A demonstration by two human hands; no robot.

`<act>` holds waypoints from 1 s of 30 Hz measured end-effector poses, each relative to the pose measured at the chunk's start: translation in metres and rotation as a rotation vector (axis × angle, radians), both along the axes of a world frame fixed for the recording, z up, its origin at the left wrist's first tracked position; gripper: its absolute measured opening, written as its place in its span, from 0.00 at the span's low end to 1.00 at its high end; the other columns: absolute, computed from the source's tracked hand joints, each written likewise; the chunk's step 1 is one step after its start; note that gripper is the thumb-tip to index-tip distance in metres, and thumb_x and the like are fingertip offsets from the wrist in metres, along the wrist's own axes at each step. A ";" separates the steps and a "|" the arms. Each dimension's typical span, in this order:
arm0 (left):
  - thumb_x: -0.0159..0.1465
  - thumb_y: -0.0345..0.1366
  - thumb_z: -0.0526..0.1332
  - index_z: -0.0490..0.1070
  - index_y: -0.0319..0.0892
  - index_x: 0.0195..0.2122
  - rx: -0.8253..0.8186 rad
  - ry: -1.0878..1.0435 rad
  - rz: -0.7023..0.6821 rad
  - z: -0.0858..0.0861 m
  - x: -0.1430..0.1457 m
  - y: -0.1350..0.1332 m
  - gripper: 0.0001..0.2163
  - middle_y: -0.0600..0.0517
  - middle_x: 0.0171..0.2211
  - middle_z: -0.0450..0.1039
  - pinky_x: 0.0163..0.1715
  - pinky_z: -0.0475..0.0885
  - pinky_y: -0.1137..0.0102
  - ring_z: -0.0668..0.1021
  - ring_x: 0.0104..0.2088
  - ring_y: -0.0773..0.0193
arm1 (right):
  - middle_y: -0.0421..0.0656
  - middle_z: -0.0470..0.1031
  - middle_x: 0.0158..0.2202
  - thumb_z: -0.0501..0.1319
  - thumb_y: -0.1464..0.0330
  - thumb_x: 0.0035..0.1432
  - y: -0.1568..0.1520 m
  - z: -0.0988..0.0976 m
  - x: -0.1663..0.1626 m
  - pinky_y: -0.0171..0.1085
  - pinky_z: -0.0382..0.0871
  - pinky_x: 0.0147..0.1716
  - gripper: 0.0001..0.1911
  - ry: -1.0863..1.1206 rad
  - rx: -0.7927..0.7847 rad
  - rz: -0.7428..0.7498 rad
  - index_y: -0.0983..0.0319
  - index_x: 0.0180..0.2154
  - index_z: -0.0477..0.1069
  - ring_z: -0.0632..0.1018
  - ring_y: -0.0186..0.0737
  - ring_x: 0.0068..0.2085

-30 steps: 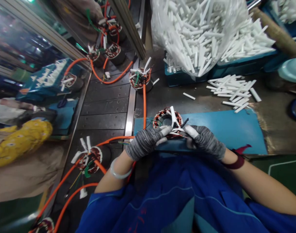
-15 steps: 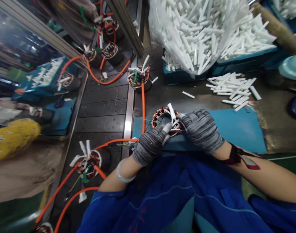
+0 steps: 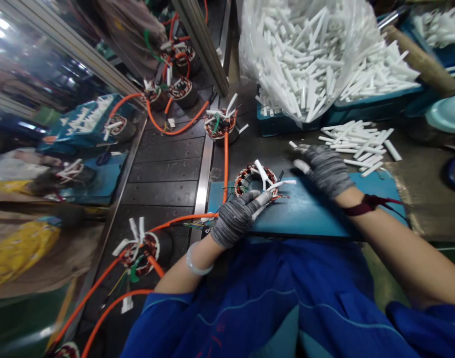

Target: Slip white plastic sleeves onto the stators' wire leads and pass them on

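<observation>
A motor stator [image 3: 246, 174] with copper windings and white lacing lies on a blue mat [image 3: 324, 209] in front of me. White sleeving tubes [image 3: 263, 171] stick up and sideways from its right side, near loose wire ends. My left hand [image 3: 238, 216], in a grey striped glove with light fingertips, grips the stator's near edge; its fingertips partly hide what is pinched there. Beyond the mat, my right hand [image 3: 324, 169] has thumb and forefinger apart. Its forefinger reaches over a loose white tube [image 3: 293, 144], mostly covered by the fingers.
A pile of cut white tubes [image 3: 357, 144] lies right of my right hand. Behind it, a plastic bag [image 3: 305, 64] of tubes rests on blue bins. On the left, a conveyor [image 3: 164, 174] carries several stators with orange cables [image 3: 226, 164]. A co-worker's yellow sleeve [image 3: 22, 243] shows across it.
My right hand has left the stator and moved up and right to the loose tube. My left hand stays at the stator, where a white tube now points right.
</observation>
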State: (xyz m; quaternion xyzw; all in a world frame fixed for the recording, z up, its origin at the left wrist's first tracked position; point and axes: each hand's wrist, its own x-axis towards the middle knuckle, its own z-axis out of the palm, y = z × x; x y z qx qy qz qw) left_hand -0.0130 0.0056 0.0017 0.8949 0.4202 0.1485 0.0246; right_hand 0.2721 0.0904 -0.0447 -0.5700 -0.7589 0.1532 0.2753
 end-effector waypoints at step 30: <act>0.73 0.33 0.58 0.78 0.43 0.57 0.094 -0.032 0.001 -0.005 -0.001 -0.005 0.15 0.46 0.52 0.82 0.47 0.81 0.68 0.85 0.49 0.59 | 0.39 0.71 0.16 0.47 0.46 0.71 -0.086 0.033 -0.081 0.37 0.67 0.17 0.31 0.900 -0.888 0.152 0.59 0.30 0.75 0.68 0.36 0.15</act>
